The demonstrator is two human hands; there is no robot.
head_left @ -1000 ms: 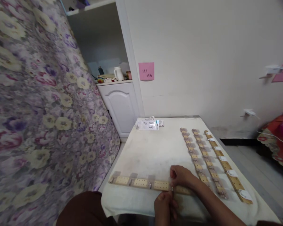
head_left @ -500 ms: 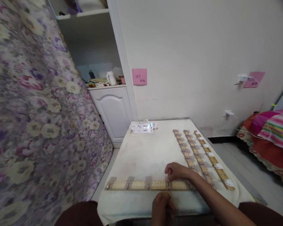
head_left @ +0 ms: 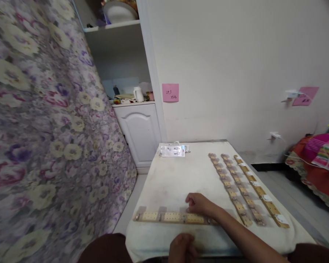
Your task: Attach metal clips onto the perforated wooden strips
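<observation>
A pale wooden strip (head_left: 172, 217) with rows of small holes lies across the near part of the table. Small metal pieces and clear plastic flaps sit on it at intervals. My right hand (head_left: 201, 205) is over the strip, fingers curled, fingertips beside the third plastic flap (head_left: 184, 210) from the left. Whether it grips that flap cannot be made out. My left hand (head_left: 181, 246) is at the table's front edge, below the strip, its fingers bent inward; anything within them is hidden. The right forearm covers the strip's right end.
Two similar strips (head_left: 227, 182) (head_left: 242, 190) and a strip with white pieces (head_left: 259, 190) run lengthwise on the right side of the cloth-covered table (head_left: 164, 182). A clear package (head_left: 172, 151) lies at the back left. A floral curtain (head_left: 57, 146) hangs on the left.
My right hand has moved left along the strip, from the fourth metal piece to near the third. My left hand has shifted slightly left too. The whole view has swung a little.
</observation>
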